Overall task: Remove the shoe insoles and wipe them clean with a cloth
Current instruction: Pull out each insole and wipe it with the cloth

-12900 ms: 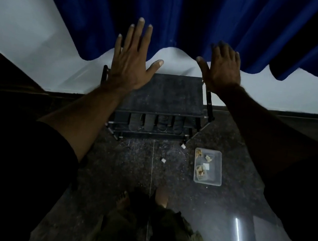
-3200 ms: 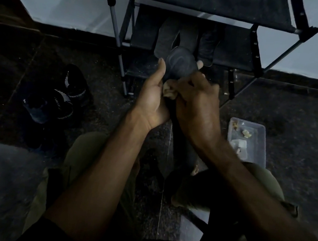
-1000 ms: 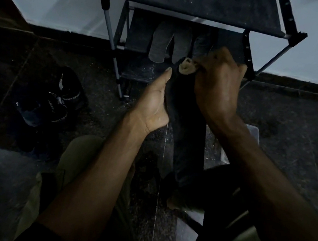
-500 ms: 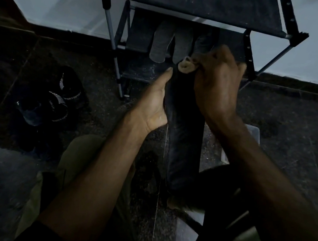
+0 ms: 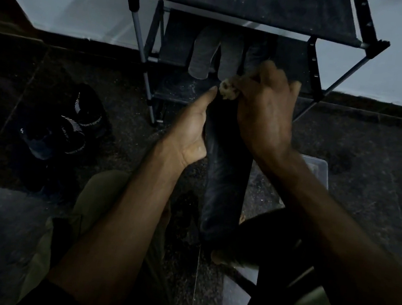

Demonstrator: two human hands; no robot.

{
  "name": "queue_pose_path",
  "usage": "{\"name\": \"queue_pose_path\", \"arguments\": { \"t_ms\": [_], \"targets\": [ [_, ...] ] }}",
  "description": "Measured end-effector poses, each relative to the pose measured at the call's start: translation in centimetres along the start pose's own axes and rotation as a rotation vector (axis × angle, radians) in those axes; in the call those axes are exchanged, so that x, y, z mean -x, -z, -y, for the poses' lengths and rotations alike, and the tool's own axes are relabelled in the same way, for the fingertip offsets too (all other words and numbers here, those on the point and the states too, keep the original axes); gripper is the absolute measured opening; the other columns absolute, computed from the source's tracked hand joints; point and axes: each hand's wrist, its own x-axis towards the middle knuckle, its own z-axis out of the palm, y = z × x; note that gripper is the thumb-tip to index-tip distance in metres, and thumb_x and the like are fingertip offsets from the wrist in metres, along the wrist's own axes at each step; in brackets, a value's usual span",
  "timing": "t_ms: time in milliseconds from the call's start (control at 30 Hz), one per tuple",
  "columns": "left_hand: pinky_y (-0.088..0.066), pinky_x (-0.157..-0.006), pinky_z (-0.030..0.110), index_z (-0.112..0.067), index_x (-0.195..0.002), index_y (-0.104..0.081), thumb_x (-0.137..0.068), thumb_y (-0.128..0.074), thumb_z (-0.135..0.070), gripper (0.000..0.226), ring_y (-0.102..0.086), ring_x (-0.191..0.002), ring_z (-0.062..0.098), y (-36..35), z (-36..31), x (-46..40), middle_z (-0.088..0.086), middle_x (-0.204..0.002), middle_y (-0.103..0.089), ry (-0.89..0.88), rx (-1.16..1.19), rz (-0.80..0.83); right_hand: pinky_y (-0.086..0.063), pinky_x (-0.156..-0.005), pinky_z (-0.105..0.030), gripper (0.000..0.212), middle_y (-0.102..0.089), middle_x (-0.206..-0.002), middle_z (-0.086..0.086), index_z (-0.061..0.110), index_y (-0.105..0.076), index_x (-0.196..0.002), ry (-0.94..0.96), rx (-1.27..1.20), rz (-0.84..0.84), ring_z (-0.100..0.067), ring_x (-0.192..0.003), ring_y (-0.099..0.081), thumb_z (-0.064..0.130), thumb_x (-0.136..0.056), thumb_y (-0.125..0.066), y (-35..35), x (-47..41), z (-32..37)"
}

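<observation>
Now 1 insole (image 5: 225, 170) btwn 2 hands, 1 cloth (image 5: 228, 91), 2 shoes (image 5: 66, 123)

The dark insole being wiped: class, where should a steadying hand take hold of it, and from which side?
Probably along its long left edge, from the left, as the left hand does now. The insole is long, flat and narrow, and the right hand works the cloth at its far end.

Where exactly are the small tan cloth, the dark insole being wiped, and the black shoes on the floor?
Small tan cloth (image 5: 228, 92): head view, its bunched end.
Long dark insole (image 5: 225, 180): head view, its middle.
Black shoes with white stripes (image 5: 69, 123): head view, the pair's middle.
</observation>
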Motion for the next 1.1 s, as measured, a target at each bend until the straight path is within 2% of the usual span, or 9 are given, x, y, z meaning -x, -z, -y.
{"name": "queue_pose_path", "arguments": {
  "t_ms": [167, 267, 433, 533, 667, 767, 900, 1000, 1100],
  "targets": [
    [-0.054, -0.076, 0.032, -0.010, -0.096, -0.067, -0.100, -0.041, -0.039, 0.040, -0.068, -0.081, 0.019, 0.7, -0.3, 0.1, 0.007, -0.085, -0.071, -0.011, -0.068, -0.108, -0.023, -0.074, -0.033, 0.026, -0.062, -0.097, -0.005, 0.021, -0.072, -0.103, 0.219, -0.072, 0.094, -0.027, -0.089, -0.055, 0.025, -0.085, -0.053, 0.1, 3.4, 1.7],
    [-0.057, -0.069, 0.028, -0.010, -0.096, -0.067, -0.101, -0.040, -0.038, 0.039, -0.069, -0.075, 0.019, 0.3, -0.1, -0.1, 0.008, -0.083, -0.072, -0.005, -0.034, -0.124, -0.023, -0.073, -0.035, 0.025, -0.063, -0.095, -0.007, 0.019, -0.074, -0.100, 0.173, -0.025, 0.083, -0.030, -0.085, -0.057, 0.020, -0.084, -0.054, 0.1, 3.3, 0.5],
    [-0.056, -0.085, 0.035, -0.010, -0.118, -0.062, -0.102, -0.037, -0.039, 0.042, -0.068, -0.096, 0.024, -0.1, 0.2, -0.5, 0.011, -0.103, -0.071, 0.013, 0.018, -0.082, -0.016, -0.073, -0.032, 0.031, -0.059, -0.088, -0.011, 0.014, -0.074, -0.099, -0.074, -0.009, 0.008, -0.030, -0.081, -0.058, 0.018, -0.086, -0.046, 0.2, 0.3, -0.7],
    [-0.057, -0.078, 0.032, -0.010, -0.105, -0.064, -0.102, -0.037, -0.041, 0.041, -0.069, -0.090, 0.021, 0.5, 0.0, -0.5, 0.009, -0.099, -0.070, 0.015, 0.020, -0.102, -0.019, -0.072, -0.031, 0.020, -0.061, -0.092, -0.009, 0.017, -0.074, -0.096, 0.045, -0.047, 0.040, -0.029, -0.085, -0.058, 0.017, -0.083, -0.059, -0.1, 1.6, 1.2],
    [-0.051, -0.093, 0.033, -0.004, -0.111, -0.063, -0.102, -0.036, -0.040, 0.046, -0.067, -0.100, 0.025, 1.0, -0.4, -0.3, 0.015, -0.106, -0.069, 0.008, -0.023, -0.134, -0.023, -0.072, -0.034, 0.024, -0.061, -0.095, -0.004, 0.022, -0.072, -0.099, 0.224, -0.107, 0.153, -0.027, -0.087, -0.054, 0.022, -0.083, -0.054, 0.3, 4.4, 2.2],
    [-0.056, -0.080, 0.030, -0.005, -0.117, -0.062, -0.103, -0.036, -0.039, 0.045, -0.068, -0.093, 0.022, 0.6, -0.3, -0.4, 0.015, -0.108, -0.070, -0.018, -0.032, -0.152, -0.026, -0.076, -0.036, 0.034, -0.062, -0.097, -0.006, 0.022, -0.072, -0.103, 0.156, -0.066, 0.154, -0.029, -0.090, -0.055, 0.026, -0.086, -0.043, 0.7, 3.9, 0.4],
    [-0.048, -0.098, 0.040, -0.005, -0.126, -0.057, -0.104, -0.030, -0.038, 0.048, -0.061, -0.109, 0.026, 0.0, 0.0, -0.4, 0.016, -0.120, -0.064, -0.012, 0.039, -0.068, -0.022, -0.075, -0.035, 0.033, -0.062, -0.093, -0.013, 0.013, -0.074, -0.101, -0.060, -0.059, 0.102, -0.033, -0.087, -0.059, 0.018, -0.087, -0.044, 0.5, 1.5, -0.7],
    [-0.045, -0.100, 0.039, -0.006, -0.119, -0.060, -0.104, -0.029, -0.038, 0.047, -0.061, -0.108, 0.027, 0.6, -0.2, -0.6, 0.014, -0.112, -0.067, -0.040, 0.069, -0.088, -0.020, -0.072, -0.034, 0.021, -0.062, -0.095, -0.011, 0.016, -0.074, -0.099, 0.088, -0.065, 0.129, -0.033, -0.089, -0.059, 0.012, -0.082, -0.062, 0.1, 2.7, 0.8],
    [-0.047, -0.100, 0.040, -0.003, -0.131, -0.053, -0.103, -0.031, -0.043, 0.053, -0.056, -0.121, 0.034, 1.0, -0.5, -0.6, 0.022, -0.129, -0.060, -0.013, 0.036, -0.127, -0.023, -0.072, -0.035, 0.023, -0.062, -0.092, -0.005, 0.020, -0.073, -0.098, 0.253, -0.130, 0.174, -0.028, -0.085, -0.057, 0.019, -0.082, -0.057, 0.7, 4.7, 1.8]
  ]
}}
